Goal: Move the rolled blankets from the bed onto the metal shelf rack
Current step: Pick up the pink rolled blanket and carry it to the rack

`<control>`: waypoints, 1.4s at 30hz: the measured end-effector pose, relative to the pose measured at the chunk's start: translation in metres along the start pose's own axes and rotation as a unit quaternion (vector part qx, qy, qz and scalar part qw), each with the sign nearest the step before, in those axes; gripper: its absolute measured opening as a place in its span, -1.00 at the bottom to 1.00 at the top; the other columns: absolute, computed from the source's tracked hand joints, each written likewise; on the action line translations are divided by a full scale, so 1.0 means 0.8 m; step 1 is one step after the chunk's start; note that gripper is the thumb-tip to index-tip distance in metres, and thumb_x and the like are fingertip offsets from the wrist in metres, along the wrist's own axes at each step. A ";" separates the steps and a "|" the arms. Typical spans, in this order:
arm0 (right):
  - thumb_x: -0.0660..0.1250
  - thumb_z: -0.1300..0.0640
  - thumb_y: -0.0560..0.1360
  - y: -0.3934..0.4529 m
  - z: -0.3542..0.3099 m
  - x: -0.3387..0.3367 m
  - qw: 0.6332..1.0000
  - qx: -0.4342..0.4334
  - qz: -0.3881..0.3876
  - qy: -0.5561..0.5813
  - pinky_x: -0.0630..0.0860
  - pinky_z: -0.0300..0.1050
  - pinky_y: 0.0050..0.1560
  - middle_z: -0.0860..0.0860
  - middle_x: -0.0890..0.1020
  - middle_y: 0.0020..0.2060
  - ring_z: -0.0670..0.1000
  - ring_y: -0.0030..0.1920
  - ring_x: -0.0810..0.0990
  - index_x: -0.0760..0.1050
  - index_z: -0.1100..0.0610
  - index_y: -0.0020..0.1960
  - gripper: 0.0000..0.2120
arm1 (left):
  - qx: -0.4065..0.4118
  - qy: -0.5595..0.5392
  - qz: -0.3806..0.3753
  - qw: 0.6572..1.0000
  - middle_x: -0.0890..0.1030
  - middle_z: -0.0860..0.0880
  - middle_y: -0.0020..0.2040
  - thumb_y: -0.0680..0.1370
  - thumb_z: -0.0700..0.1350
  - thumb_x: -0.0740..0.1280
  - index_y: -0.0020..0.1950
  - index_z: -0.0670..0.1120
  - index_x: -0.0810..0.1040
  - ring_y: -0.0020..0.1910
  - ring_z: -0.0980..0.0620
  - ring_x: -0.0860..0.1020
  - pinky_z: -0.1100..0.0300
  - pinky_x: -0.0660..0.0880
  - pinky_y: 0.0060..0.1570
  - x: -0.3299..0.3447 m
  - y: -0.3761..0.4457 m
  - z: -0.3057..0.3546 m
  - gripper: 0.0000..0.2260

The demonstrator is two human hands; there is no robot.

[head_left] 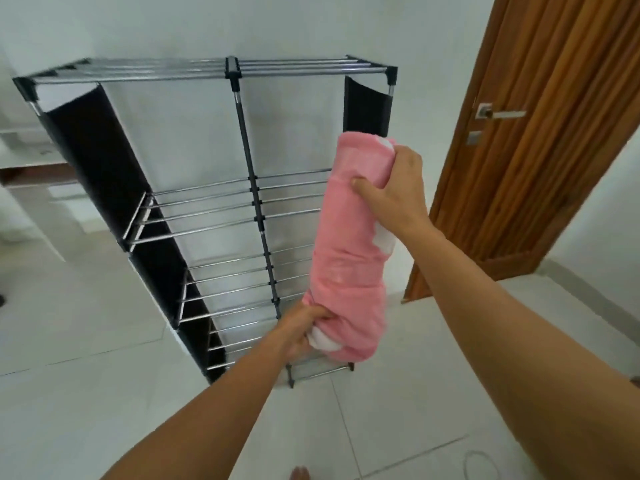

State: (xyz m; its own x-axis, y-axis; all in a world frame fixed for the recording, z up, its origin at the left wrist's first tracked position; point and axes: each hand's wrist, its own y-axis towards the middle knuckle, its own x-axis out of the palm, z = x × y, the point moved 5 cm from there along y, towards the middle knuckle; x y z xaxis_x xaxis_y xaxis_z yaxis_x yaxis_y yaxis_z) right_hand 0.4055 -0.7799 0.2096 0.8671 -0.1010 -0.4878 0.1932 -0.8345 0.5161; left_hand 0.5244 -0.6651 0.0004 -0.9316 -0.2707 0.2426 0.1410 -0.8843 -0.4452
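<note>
A pink rolled blanket (pixel 349 251) with white patches is held almost upright in front of the right half of the metal shelf rack (pixel 221 69). My right hand (pixel 398 185) grips its upper end, thumb pressed into the fabric. My left hand (pixel 299 332) clutches its lower end. The rack stands against the white wall, with silver bar shelves, a dark centre post and black fabric side panels. Every shelf I can see is bare; the blanket hides part of the right side. The bed is out of view.
A wooden door (pixel 540 140) with a metal lever handle stands just right of the rack. White tiled floor (pixel 104 341) spreads around it. A thin white cord loop (pixel 479 464) lies on the tiles at lower right. My toes (pixel 300 474) show at the bottom edge.
</note>
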 end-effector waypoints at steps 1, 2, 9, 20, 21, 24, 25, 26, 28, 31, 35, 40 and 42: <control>0.40 -0.09 0.42 0.021 0.003 0.015 1.000 -0.004 -0.007 -0.001 0.43 -0.09 0.23 0.09 0.33 0.34 0.05 0.28 0.40 0.21 0.12 0.43 -0.31 | 0.009 -0.005 0.010 1.000 0.65 -0.23 0.13 0.35 -0.29 0.41 0.24 -0.17 0.53 0.09 -0.18 0.62 0.01 0.61 -0.03 -0.009 0.017 0.011 -0.56; 0.39 -0.09 0.42 0.043 0.006 0.031 1.000 -0.008 -0.012 -0.002 0.43 -0.05 0.27 0.09 0.32 0.34 0.07 0.30 0.40 0.20 0.12 0.44 -0.30 | 0.015 -0.005 0.017 1.000 0.64 -0.24 0.15 0.35 -0.28 0.41 0.24 -0.16 0.53 0.13 -0.20 0.61 -0.02 0.59 0.04 -0.018 0.036 0.023 -0.54; 0.36 -0.05 0.42 0.188 0.017 0.128 0.999 -0.013 -0.034 0.008 0.41 0.00 0.28 0.10 0.26 0.39 0.13 0.32 0.38 0.19 0.13 0.46 -0.30 | 0.056 0.012 0.014 0.998 0.69 -0.12 0.01 0.47 -0.26 0.39 0.17 -0.12 0.57 -0.05 -0.04 0.65 0.13 0.62 -0.09 -0.041 0.140 0.123 -0.72; 0.30 -0.13 0.48 0.317 0.060 0.207 0.996 0.049 -0.072 -0.017 0.34 0.06 0.33 0.12 0.20 0.45 0.20 0.39 0.32 0.13 0.09 0.50 -0.30 | 0.072 0.005 0.012 0.997 0.64 -0.16 0.14 0.47 -0.25 0.39 0.24 -0.09 0.47 0.08 -0.12 0.61 -0.03 0.57 0.08 -0.042 0.230 0.208 -0.65; 0.30 -0.14 0.47 0.321 0.065 0.214 0.995 0.053 -0.082 -0.018 0.35 0.07 0.33 0.12 0.21 0.44 0.19 0.38 0.32 0.14 0.09 0.48 -0.31 | 0.073 -0.002 0.010 0.997 0.64 -0.12 0.12 0.47 -0.27 0.39 0.24 -0.07 0.46 0.05 -0.09 0.61 0.01 0.58 0.02 -0.038 0.233 0.209 -0.64; 0.34 -0.14 0.45 0.328 0.078 0.232 0.991 0.067 -0.116 -0.020 0.37 0.06 0.35 0.11 0.22 0.42 0.18 0.36 0.35 0.18 0.09 0.45 -0.32 | 0.069 -0.024 0.008 0.997 0.65 -0.05 0.00 0.46 -0.35 0.36 0.21 -0.04 0.47 -0.07 -0.02 0.61 0.10 0.57 -0.12 -0.023 0.243 0.211 -0.62; 0.37 -0.11 0.44 0.328 0.083 0.238 0.989 0.075 -0.127 -0.023 0.37 0.06 0.36 0.10 0.22 0.42 0.17 0.37 0.36 0.18 0.09 0.45 -0.30 | 0.066 -0.025 0.015 0.997 0.65 -0.04 -0.02 0.46 -0.38 0.34 0.21 -0.05 0.47 -0.09 -0.03 0.61 0.10 0.57 -0.14 -0.020 0.245 0.212 -0.61; 0.39 -0.09 0.42 0.327 0.088 0.244 0.987 0.081 -0.138 -0.032 0.37 0.07 0.37 0.10 0.21 0.44 0.17 0.38 0.35 0.16 0.09 0.46 -0.27 | 0.065 -0.023 0.023 0.997 0.65 -0.06 -0.02 0.46 -0.41 0.32 0.21 -0.06 0.47 -0.08 -0.04 0.61 0.10 0.58 -0.14 -0.018 0.247 0.212 -0.60; 0.42 -0.06 0.41 0.318 0.105 0.255 0.980 0.101 -0.164 -0.048 0.34 0.11 0.41 0.11 0.17 0.48 0.19 0.43 0.30 0.06 0.09 0.53 -0.16 | 0.061 -0.024 0.036 0.997 0.64 -0.09 0.06 0.46 -0.43 0.30 0.24 -0.06 0.46 -0.05 -0.07 0.61 0.07 0.59 -0.10 -0.016 0.248 0.215 -0.57; 0.43 -0.08 0.39 0.298 0.140 0.264 0.964 0.151 -0.210 -0.062 0.29 0.14 0.44 0.14 0.11 0.51 0.23 0.47 0.24 -0.07 0.07 0.57 -0.05 | 0.061 -0.038 0.053 0.996 0.63 -0.07 0.14 0.48 -0.43 0.26 0.23 0.04 0.47 0.02 -0.12 0.61 -0.07 0.58 -0.02 -0.012 0.247 0.225 -0.54; 0.37 -0.13 0.44 0.286 0.162 0.263 0.959 0.161 -0.221 -0.080 0.20 0.07 0.50 0.14 0.04 0.56 0.20 0.52 0.15 -0.11 0.11 0.58 -0.07 | 0.060 -0.024 0.062 0.996 0.59 -0.02 0.24 0.48 -0.39 0.28 0.33 0.12 0.41 0.16 -0.18 0.58 -0.17 0.57 0.01 -0.005 0.245 0.234 -0.46; 0.32 -0.05 0.49 0.291 0.151 0.252 0.967 0.103 -0.216 -0.085 0.22 0.05 0.49 0.10 0.09 0.55 0.16 0.51 0.19 0.03 0.09 0.57 -0.23 | 0.069 -0.047 0.045 0.996 0.51 0.00 0.32 0.51 -0.35 0.30 0.46 0.18 0.27 0.15 -0.16 0.59 -0.07 0.64 -0.09 0.018 0.239 0.240 -0.36; 0.28 -0.07 0.51 0.285 0.155 0.253 0.960 0.105 -0.233 -0.117 0.25 0.09 0.47 0.12 0.12 0.54 0.19 0.50 0.21 0.07 0.10 0.56 -0.28 | 0.061 -0.032 0.038 0.997 0.48 -0.01 0.34 0.51 -0.30 0.32 0.50 0.22 0.19 0.15 -0.15 0.58 -0.04 0.64 -0.11 0.022 0.239 0.236 -0.32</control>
State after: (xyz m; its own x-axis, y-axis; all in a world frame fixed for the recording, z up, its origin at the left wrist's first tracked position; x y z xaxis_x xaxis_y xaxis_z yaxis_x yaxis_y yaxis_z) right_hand 0.5680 -1.0576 0.1412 0.5766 0.2111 -0.7893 0.4172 -0.9067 0.0623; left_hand 0.5987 -0.9109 0.0824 -0.8943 -0.3586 0.2676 0.2535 -0.8989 -0.3574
